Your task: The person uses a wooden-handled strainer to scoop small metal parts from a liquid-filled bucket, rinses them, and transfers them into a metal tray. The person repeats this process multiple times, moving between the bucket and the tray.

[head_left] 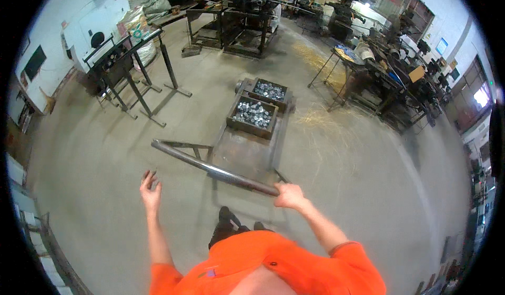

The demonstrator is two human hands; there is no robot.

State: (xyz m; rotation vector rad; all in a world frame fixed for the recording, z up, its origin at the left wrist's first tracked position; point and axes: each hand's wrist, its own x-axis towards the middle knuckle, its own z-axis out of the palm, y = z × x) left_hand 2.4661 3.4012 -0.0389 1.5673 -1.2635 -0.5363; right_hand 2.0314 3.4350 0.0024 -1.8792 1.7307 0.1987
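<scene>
A flat metal cart (244,154) stands on the floor ahead of me, with a thick steel push bar (223,174) slanting across its near end. My right hand (289,195) is closed around the bar's right end. To the left of the bar, my left hand (150,190) hangs in the air, fingers loosely bent and apart, with nothing visible in it. On the cart's far part sit two open boxes, a nearer box (249,129) and a farther box (283,106). Both hold many small shiny metal pieces (254,113).
Metal stands (142,92) with long legs are at the left. Dark steel workbenches (244,34) stand at the back. At the right are a small round-topped table (349,56) and machines (386,84). Yellowish shavings (318,117) lie on the floor right of the cart.
</scene>
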